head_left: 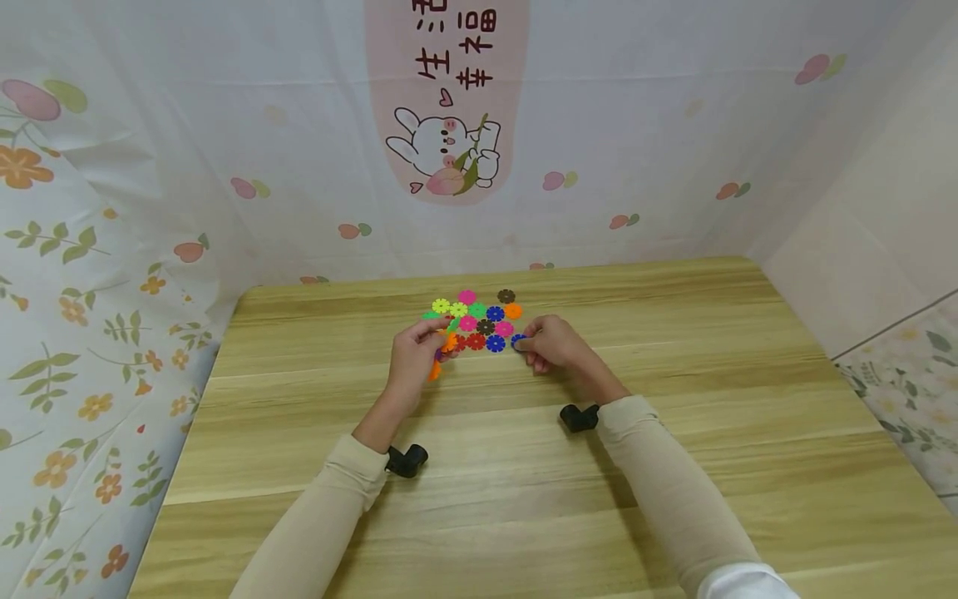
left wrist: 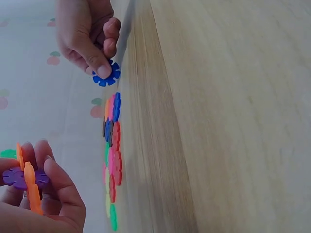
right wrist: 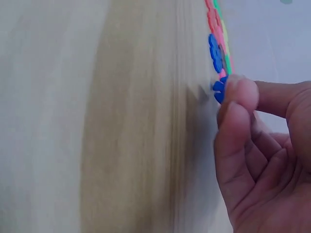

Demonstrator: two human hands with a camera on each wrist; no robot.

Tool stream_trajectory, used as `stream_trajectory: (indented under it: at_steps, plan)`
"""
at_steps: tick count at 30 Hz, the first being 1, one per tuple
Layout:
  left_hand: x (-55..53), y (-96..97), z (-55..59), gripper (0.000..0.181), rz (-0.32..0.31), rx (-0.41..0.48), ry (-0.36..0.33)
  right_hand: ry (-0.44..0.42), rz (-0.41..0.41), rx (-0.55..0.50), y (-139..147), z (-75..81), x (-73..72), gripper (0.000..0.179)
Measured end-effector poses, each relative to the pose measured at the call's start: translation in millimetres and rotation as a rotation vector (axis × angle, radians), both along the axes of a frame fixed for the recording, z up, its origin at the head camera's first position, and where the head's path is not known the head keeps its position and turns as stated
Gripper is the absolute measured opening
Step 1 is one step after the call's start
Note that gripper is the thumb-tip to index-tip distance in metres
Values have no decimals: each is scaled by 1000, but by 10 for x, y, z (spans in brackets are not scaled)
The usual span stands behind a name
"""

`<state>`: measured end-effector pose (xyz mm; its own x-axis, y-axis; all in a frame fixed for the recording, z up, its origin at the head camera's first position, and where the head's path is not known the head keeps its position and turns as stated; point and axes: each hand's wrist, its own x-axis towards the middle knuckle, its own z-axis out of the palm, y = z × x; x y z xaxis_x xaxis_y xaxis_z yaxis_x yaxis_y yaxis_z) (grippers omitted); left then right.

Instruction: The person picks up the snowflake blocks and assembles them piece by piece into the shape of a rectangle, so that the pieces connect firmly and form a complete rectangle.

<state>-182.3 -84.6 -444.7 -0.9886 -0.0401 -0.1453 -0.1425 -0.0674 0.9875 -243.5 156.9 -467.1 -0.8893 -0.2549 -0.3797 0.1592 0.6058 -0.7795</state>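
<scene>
On the wooden table [head_left: 674, 466] lies your cluster of coloured discs [head_left: 479, 320]. Your left hand [head_left: 419, 349] clasps an orange-and-purple assembly [left wrist: 24, 182] beside it; your right hand [head_left: 550, 343] pinches a blue disc [left wrist: 106, 75] at the cluster's edge.

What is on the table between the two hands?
Loose flower discs lie there between the left hand, holding joined purple and orange discs, and the right hand, pinching a blue disc. The head view shows it.

Long beige sleeves [head_left: 659, 474] down to both wrists, a strip of white cloth at the right upper arm, a small black camera mount [head_left: 407, 460] strapped under each wrist, and bare hands, left [head_left: 415, 353] and right [head_left: 557, 345].
</scene>
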Motion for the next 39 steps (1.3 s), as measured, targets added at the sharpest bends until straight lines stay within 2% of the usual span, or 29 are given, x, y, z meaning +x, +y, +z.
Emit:
stream_trajectory:
  at_steps: [3,9,14,18,29,39]
  plan:
    - [0,0,12,25,2,-27,-18,1,34,-7,24,28,5,18]
    - [-8,-3,2,25,-31,-46,-41,30,64,-41,38,99,21,25]
    - [-4,1,1,25,-52,-52,-61,82,97,-62,31,200,18,32]
    - [-3,11,5,26,-67,-69,-77,90,103,-99,8,295,18,36]
    - [2,74,19,26,-96,-111,-42,86,105,-143,-96,465,55,37]
    - [6,90,11,27,-146,-125,-32,116,168,-136,-231,552,120,35]
